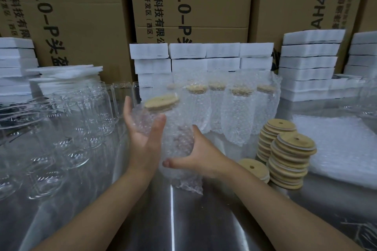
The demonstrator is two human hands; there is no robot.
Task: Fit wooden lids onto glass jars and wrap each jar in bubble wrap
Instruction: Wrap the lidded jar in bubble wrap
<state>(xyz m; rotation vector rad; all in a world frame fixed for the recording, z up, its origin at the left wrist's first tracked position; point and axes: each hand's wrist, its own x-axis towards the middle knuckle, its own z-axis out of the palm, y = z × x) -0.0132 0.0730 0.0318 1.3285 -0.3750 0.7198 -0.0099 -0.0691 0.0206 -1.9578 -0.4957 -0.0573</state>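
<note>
Held jar: a glass jar sheathed in bubble wrap, tilted with its top towards the upper left, held above the table in front of the person.
Lid: a round wooden lid sits on the mouth of the held jar; it is blurred.
Wrap: covers the jar's body; its loose end hangs below the jar's base, near the table.
Left hand: the left hand holds the upper part of the jar, fingers extended behind it, thumb laid across the front.
Right hand: the right hand grips the lower part, fingers curled round the back and seen through the wrap, thumb pointing left beneath.
Wrapped jars: a row of wrapped jars with lids stands upright behind the held jar.
Bare jars: many unwrapped jars without lids crowd the left of the table.
Spare lids: two leaning lid stacks stand at the right, with a low pile of lids just beside them.
Wrap supply: a pile of wrap sheets lies at the far right.
Background: white foam blocks stacked before printed cardboard boxes.
</note>
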